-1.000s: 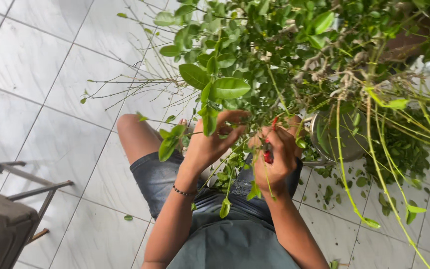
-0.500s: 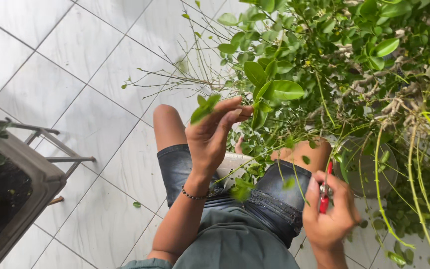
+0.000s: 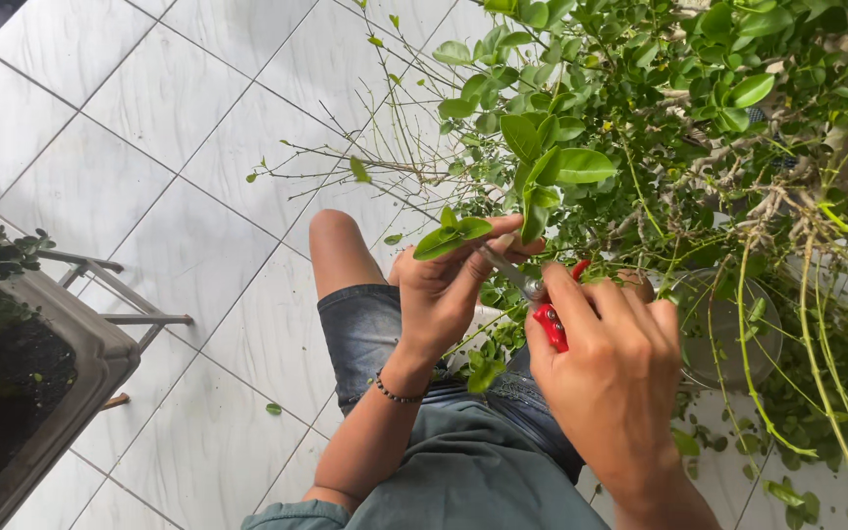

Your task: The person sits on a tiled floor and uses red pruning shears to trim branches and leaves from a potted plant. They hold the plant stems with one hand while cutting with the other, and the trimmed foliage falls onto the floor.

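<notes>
My left hand [image 3: 449,290] pinches a thin leafy stem [image 3: 455,238] of the bushy green plant [image 3: 660,128], fingers closed around it. My right hand [image 3: 609,368] grips red-handled pruning shears [image 3: 548,316], whose metal blades reach up to that stem just right of my left fingers. Both hands are above my lap, over my denim shorts [image 3: 375,334]. The left wrist has a beaded bracelet [image 3: 397,393]. My right palm covers most of the shears' handles.
The plant's pot [image 3: 728,334] stands right of my knees on the white tiled floor [image 3: 149,157], with cut leaves [image 3: 787,481] scattered around it. A rectangular grey planter [image 3: 61,393] with soil sits on a metal stand at the left.
My right hand has risen from low right with the shears up to the stem held by my left hand. The view has shifted slightly; the left hand keeps its hold.
</notes>
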